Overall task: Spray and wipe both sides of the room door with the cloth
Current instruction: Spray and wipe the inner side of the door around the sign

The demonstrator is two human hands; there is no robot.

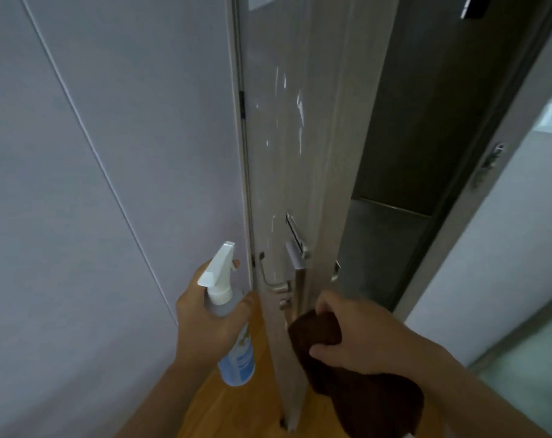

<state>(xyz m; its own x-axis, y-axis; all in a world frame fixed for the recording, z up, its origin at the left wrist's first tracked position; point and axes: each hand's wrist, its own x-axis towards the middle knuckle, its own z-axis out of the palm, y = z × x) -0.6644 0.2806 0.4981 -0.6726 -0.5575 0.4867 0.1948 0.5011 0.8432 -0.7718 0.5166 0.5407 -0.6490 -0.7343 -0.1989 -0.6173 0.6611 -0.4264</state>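
A pale grey panelled wall [88,191], crossed by thin slanting seams, fills the left side under dim, even light. Warm orange-brown wooden floorboards [233,409] show along the bottom edge. At right, a dark brown recessed panel [426,128] stands behind a grey frame post [502,172], with frosted greenish glass [533,352] beyond.

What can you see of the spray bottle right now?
The spray bottle has a white trigger head, a clear neck and a pale blue labelled body, plastic by its look. It is tilted, nozzle up towards the door. The left hand grips its neck, one finger at the trigger. It hangs apart from the door.
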